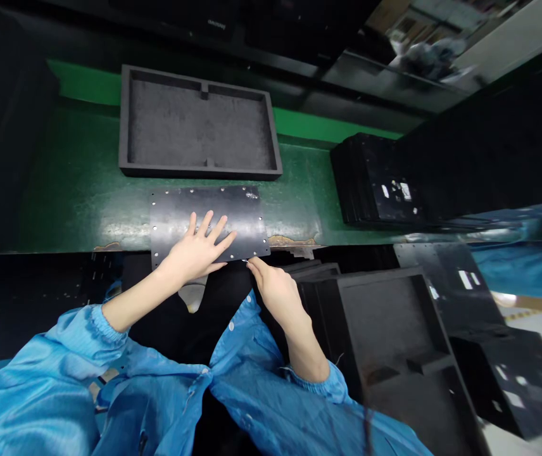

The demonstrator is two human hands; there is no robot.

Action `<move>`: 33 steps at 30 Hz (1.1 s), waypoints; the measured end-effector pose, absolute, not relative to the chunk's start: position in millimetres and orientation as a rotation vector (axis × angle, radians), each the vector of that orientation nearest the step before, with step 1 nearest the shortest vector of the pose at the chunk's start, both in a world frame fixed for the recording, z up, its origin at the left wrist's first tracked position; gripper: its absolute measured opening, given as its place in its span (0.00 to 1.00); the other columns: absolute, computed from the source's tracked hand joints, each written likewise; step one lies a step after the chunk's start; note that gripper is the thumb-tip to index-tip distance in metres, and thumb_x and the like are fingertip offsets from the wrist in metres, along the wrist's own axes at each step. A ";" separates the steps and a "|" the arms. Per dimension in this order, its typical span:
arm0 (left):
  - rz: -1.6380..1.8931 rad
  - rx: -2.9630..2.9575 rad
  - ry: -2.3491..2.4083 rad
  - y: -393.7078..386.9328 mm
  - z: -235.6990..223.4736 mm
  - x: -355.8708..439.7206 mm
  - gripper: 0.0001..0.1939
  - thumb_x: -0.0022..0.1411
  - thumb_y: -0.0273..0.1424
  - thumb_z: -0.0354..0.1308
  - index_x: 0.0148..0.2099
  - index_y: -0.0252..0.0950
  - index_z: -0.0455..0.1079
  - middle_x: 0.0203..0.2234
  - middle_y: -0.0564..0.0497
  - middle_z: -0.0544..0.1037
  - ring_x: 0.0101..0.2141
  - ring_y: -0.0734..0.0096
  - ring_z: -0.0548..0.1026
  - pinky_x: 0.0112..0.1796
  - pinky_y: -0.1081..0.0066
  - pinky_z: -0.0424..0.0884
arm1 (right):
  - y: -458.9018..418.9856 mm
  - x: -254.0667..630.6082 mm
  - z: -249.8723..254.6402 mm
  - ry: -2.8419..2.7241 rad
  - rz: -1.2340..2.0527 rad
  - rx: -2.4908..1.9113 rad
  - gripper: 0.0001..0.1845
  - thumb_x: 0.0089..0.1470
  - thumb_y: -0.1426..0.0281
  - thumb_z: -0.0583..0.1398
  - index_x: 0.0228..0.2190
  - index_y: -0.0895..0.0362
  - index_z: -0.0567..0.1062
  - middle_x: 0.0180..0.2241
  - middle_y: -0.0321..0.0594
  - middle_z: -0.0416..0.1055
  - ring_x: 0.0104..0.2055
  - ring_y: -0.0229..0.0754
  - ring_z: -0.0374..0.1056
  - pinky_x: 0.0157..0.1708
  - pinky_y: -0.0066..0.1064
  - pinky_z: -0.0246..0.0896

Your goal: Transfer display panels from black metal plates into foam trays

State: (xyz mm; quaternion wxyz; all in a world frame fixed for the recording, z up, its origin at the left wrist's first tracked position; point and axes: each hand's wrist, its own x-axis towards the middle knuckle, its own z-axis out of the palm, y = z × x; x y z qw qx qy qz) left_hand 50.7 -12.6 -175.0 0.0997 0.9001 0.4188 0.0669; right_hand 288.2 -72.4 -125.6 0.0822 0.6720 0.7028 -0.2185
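Blue work jacket [271, 399] with gathered cuffs clothes a person at the front edge of a long green bench [76, 209]. To the person's right, below bench height, stand dark grey, recessed rectangular trays [389, 323]. The right hand [278, 294] is clenched, thumb and fingers pinching a slim pale object [245, 260], mostly hidden and too small to identify, at the near edge of a flat, black rectangular plate [173, 212], close to its right corner. The left hand [197, 252] presses flat on the plate, fingers spread and released. Small holes line the plate's margins; it lies across the bench's front edge, its near side jutting over. Just beyond, toward the bench's back edge, sits a shallow, dark grey rectangular box [199, 171] of foam-like material. Farther right, near the bench's front edge, black panels [368, 183] stand stacked. A bright green strip [85, 82] runs along the bench's back edge.
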 end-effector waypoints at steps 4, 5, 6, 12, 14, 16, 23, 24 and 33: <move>0.060 2.685 1.232 -9.5 -158.9 53.6 0.41 0.69 0.41 0.67 0.79 0.40 0.60 0.78 0.32 0.54 0.76 0.20 0.50 0.69 0.23 0.56 | -67.4 285.2 -116.6 2.051 -0.616 1.962 0.20 0.80 0.57 0.48 0.53 0.45 0.78 0.38 0.40 0.84 0.35 0.47 0.79 0.31 0.32 0.47; 0.013 2.694 1.238 -8.5 -153.7 55.9 0.42 0.68 0.40 0.69 0.78 0.38 0.60 0.78 0.30 0.55 0.75 0.18 0.52 0.68 0.23 0.60 | -66.1 284.8 -115.0 2.046 -0.606 1.949 0.20 0.80 0.57 0.47 0.53 0.45 0.78 0.39 0.41 0.84 0.35 0.48 0.79 0.31 0.32 0.48; -0.029 2.699 1.244 -7.5 -148.6 58.6 0.43 0.66 0.38 0.70 0.78 0.37 0.61 0.77 0.29 0.56 0.74 0.17 0.54 0.66 0.24 0.63 | -65.0 284.4 -113.8 2.046 -0.594 1.937 0.20 0.80 0.57 0.47 0.53 0.45 0.78 0.39 0.41 0.84 0.35 0.48 0.79 0.31 0.32 0.48; -0.158 2.757 1.179 -6.6 -130.1 73.9 0.34 0.66 0.23 0.63 0.73 0.30 0.67 0.72 0.24 0.66 0.67 0.17 0.68 0.47 0.38 0.84 | -62.6 282.1 -110.2 2.053 -0.524 1.898 0.19 0.80 0.57 0.49 0.53 0.47 0.77 0.40 0.43 0.85 0.38 0.50 0.81 0.32 0.31 0.53; -0.169 2.822 1.124 -9.5 -129.9 74.4 0.30 0.68 0.18 0.54 0.71 0.28 0.70 0.68 0.23 0.70 0.63 0.22 0.74 0.41 0.44 0.86 | -63.5 281.2 -109.8 2.051 -0.515 1.891 0.19 0.80 0.58 0.49 0.52 0.47 0.77 0.39 0.43 0.84 0.38 0.51 0.81 0.32 0.32 0.53; -0.163 2.892 1.073 -13.1 -132.4 72.6 0.30 0.68 0.14 0.47 0.68 0.26 0.72 0.65 0.24 0.74 0.60 0.27 0.78 0.39 0.47 0.86 | -65.2 280.5 -110.1 2.052 -0.512 1.896 0.18 0.80 0.59 0.49 0.52 0.47 0.77 0.40 0.43 0.84 0.38 0.51 0.81 0.32 0.32 0.53; -0.088 3.098 0.992 -19.2 -148.4 65.1 0.29 0.67 0.12 0.48 0.66 0.24 0.73 0.62 0.26 0.77 0.58 0.33 0.80 0.38 0.49 0.86 | -69.3 278.0 -111.7 2.021 -0.510 1.919 0.18 0.81 0.58 0.48 0.53 0.47 0.76 0.41 0.42 0.84 0.38 0.46 0.81 0.33 0.30 0.53; -0.082 3.121 0.987 -19.0 -148.9 64.7 0.28 0.67 0.12 0.49 0.66 0.23 0.73 0.62 0.26 0.77 0.57 0.33 0.81 0.36 0.51 0.86 | -69.1 278.0 -111.9 2.023 -0.506 1.920 0.18 0.81 0.58 0.49 0.52 0.48 0.76 0.41 0.41 0.84 0.37 0.46 0.80 0.33 0.30 0.52; 0.027 3.047 0.973 -15.6 -141.1 52.6 0.19 0.73 0.25 0.57 0.63 0.27 0.76 0.63 0.35 0.79 0.60 0.43 0.79 0.36 0.58 0.84 | -80.4 285.2 -135.6 2.095 -0.622 2.071 0.16 0.80 0.60 0.51 0.55 0.45 0.77 0.42 0.39 0.84 0.35 0.43 0.78 0.32 0.30 0.48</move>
